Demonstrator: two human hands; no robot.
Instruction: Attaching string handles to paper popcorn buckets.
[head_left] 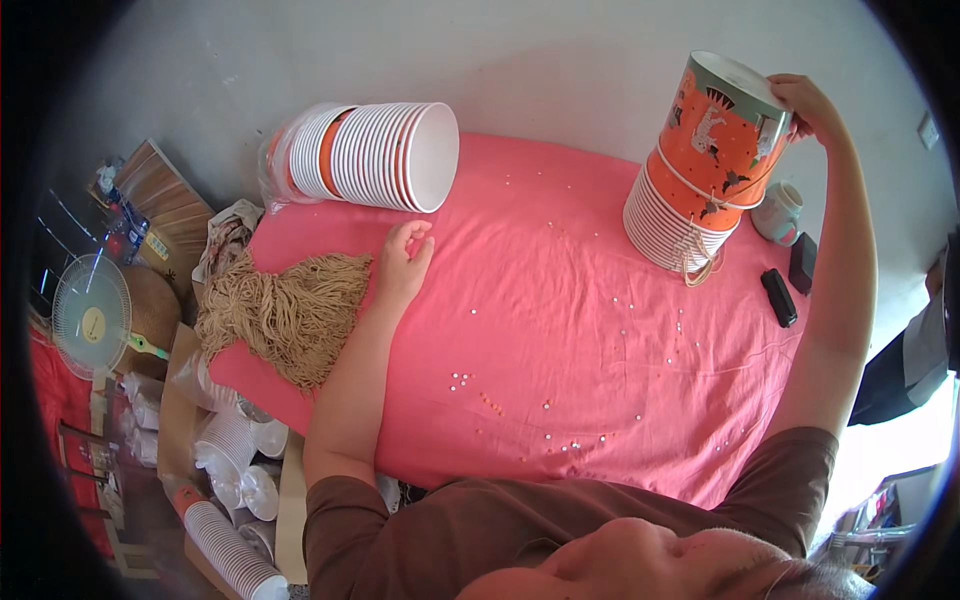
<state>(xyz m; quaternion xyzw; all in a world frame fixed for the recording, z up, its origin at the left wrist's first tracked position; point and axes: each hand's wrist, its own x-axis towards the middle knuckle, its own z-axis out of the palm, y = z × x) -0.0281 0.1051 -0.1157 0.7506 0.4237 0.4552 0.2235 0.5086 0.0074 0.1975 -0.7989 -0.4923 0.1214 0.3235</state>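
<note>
At the upper right, my right hand grips the top edge of an orange and green paper bucket with animal pictures. That bucket sits upside down on a stack of nested paper buckets; tan cord handles hang down its side. My left hand is over the pink cloth, fingers loosely curled and thumb apart, with nothing visible in it. Just beyond it lies a sideways stack of white-rimmed paper buckets, partly in clear plastic. A bundle of tan cords spreads beside my left forearm.
Small white and orange bits are scattered over the pink cloth. A mug and a black object stand at the right. Open cardboard box with plastic cups lies lower left, near a fan.
</note>
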